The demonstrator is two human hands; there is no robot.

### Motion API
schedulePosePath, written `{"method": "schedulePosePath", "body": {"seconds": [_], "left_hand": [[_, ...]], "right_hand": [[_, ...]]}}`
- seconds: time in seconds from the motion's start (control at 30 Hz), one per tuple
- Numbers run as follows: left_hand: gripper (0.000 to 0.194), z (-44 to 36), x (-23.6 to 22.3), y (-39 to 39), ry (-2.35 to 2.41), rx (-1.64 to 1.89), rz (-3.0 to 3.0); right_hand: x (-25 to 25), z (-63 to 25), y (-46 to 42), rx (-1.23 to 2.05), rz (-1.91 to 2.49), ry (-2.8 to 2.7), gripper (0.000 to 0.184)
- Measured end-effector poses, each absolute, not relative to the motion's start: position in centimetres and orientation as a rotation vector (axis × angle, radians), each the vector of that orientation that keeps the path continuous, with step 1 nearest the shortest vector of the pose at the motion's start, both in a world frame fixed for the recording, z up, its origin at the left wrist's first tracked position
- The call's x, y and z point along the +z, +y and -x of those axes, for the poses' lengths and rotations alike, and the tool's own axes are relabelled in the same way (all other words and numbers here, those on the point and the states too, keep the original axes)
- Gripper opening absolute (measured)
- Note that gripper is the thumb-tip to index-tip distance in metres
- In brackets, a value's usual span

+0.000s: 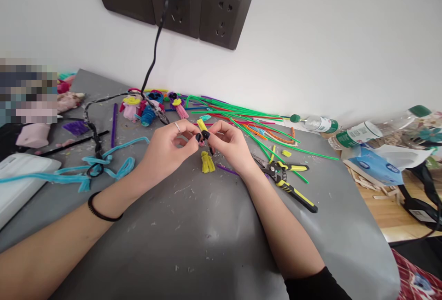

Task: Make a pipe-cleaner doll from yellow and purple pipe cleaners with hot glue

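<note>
Pinching yellow piece (201, 125): left hand (172, 141), right hand (230, 142) | worktop's (193, 244) back edge: fuzzy figures (148, 114) look made | yellow piece looks unfinished

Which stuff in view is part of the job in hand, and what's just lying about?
Job, likely:
- yellow pipe-cleaner piece between left hand and right hand
- yellow tassel-like piece just below
- pliers
- green pipe cleaners, perhaps as stock

Lying about, likely:
- labelled bottles
- blue tissue pack
- black cord
</note>
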State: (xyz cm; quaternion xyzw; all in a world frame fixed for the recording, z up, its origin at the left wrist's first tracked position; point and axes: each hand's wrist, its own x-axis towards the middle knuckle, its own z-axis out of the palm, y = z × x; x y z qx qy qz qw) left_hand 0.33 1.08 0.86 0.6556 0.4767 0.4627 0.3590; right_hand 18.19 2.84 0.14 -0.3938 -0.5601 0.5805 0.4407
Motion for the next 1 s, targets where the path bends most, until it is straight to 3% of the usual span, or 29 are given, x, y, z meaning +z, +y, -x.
{"method": "schedulePosePath", "body": {"seconds": [0.6,1.0], "left_hand": [[0.018,-0.22,0.11,0.85,1.346,1.221,-1.918],[0.015,-0.33,0.25,0.85,1.326,1.195,-1.759]], "right_hand": [[-0.37,-17.58,2.5,1.065,1.038,-1.542,0.019],[-0.57,-17.58,2.62,1.284,0.999,-1.428,0.03]]}}
